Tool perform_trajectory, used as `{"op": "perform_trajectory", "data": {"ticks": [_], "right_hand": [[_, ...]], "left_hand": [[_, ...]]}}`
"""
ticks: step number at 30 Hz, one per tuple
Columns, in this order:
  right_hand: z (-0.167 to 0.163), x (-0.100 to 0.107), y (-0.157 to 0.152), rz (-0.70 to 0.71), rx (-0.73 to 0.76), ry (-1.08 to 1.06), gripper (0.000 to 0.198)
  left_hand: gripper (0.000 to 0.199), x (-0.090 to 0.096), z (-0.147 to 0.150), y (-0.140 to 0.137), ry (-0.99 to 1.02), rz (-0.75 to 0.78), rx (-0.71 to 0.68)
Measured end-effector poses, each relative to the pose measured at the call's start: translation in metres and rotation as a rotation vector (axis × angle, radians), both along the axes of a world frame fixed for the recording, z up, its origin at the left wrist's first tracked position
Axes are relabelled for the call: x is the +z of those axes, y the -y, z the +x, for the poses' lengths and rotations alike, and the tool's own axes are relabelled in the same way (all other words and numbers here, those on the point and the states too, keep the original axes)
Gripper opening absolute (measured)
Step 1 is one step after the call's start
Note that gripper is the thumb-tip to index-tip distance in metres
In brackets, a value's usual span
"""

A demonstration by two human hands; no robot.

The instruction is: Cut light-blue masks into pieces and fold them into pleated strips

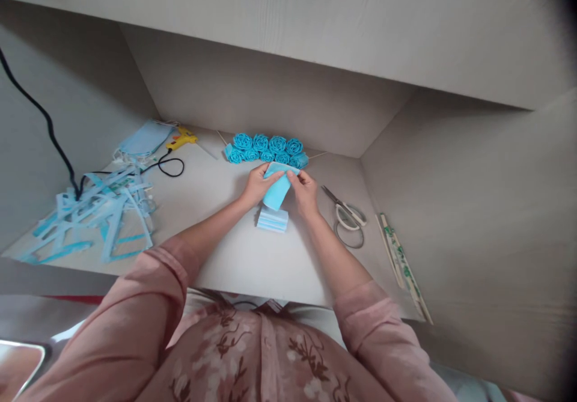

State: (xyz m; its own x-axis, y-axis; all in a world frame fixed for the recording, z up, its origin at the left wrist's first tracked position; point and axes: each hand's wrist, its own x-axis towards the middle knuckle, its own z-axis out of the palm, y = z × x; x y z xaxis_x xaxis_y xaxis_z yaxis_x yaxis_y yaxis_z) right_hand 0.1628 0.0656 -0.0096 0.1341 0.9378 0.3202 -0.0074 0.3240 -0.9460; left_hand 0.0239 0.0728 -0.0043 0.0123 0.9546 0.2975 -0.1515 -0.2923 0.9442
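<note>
A light blue piece of face-mask fabric (276, 194) hangs between my two hands above the table. My left hand (258, 183) pinches its upper left side, thumb on the front. On the upper right part, my right hand (305, 189) grips it the same way, thumb tip near the top edge. Just below lies a small stack of folded blue-and-white fabric pieces (272, 220). Beyond my hands, two rows of blue fabric roses (268, 145) rest on the table, the front row partly hidden by the held piece.
Scissors (345, 216) lie to the right, with wooden chopsticks (401, 264) by the side wall. At the left are cut fabric strips (112, 210), flat face masks (146, 137) and a yellow glue gun (183, 139) with a black cord. A shelf board (288, 23) overhangs the table (216, 264).
</note>
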Motion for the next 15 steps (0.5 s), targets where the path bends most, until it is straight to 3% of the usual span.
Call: {"op": "perform_trajectory", "data": {"ticks": [7,15], "right_hand": [[0.0069,0.0079,-0.0009,0.04,0.032,0.135,0.031],[0.0104,0.0039,-0.0057,0.091,-0.026,0.085,0.027]], "left_hand": [[0.031,0.0017,-0.0013,0.0038,-0.201,0.061,-0.019],[0.037,-0.0012,-0.0021,0.0035,-0.182,-0.044,-0.105]]}}
